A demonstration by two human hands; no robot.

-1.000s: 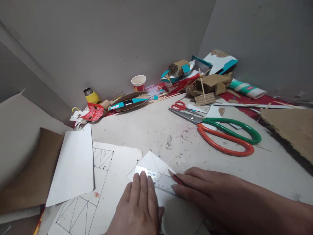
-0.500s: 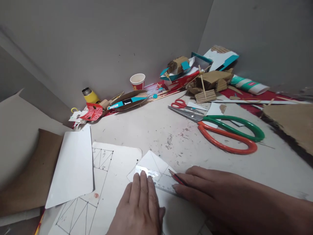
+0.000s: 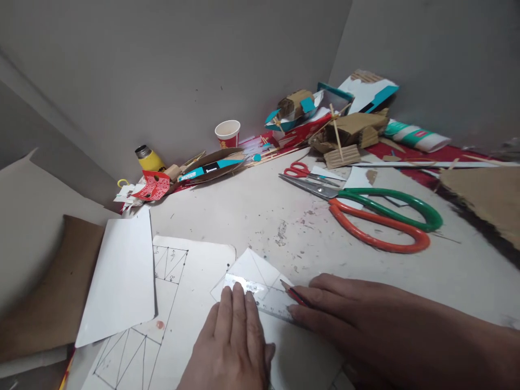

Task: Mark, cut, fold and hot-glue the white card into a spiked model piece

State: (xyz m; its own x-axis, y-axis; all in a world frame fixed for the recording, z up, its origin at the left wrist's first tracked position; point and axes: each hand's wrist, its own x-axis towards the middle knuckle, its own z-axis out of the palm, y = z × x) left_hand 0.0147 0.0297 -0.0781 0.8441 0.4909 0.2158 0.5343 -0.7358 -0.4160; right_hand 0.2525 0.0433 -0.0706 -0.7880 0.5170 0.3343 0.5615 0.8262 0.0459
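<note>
The left hand (image 3: 233, 341) lies flat, fingers together and stretched out, pressing a clear ruler (image 3: 260, 297) down onto a white card (image 3: 252, 271); its fingertips rest on the ruler's near edge. Just right of it, the right hand (image 3: 349, 314) is closed on a red pencil (image 3: 293, 292), whose tip touches the card at the ruler's far edge. The ruler lies slantwise across the card, which bears thin drawn lines and overlaps a larger sheet (image 3: 190, 281) marked with a grid of triangles to the left hand's left. The ruler looks thin, stiff and slick, so it would likely skid on the smooth card unless pressed from above near its middle, as the flat hand does; the card looks light and bendable, easily shifted by a sideways push, and is best held down flat rather than pinched. The pencil is light and rigid, gripped low near its tip. Farther left lie a blank white sheet (image 3: 122, 271) and brown cardboard (image 3: 52, 287). Well beyond the right hand rest large shears (image 3: 377, 216) with one green and one orange handle, and past them small red scissors (image 3: 298, 170). Against the far wall stand a paper cup (image 3: 227, 134), a yellow bottle (image 3: 149, 158) and a heap of cardboard scraps (image 3: 345, 132).
</note>
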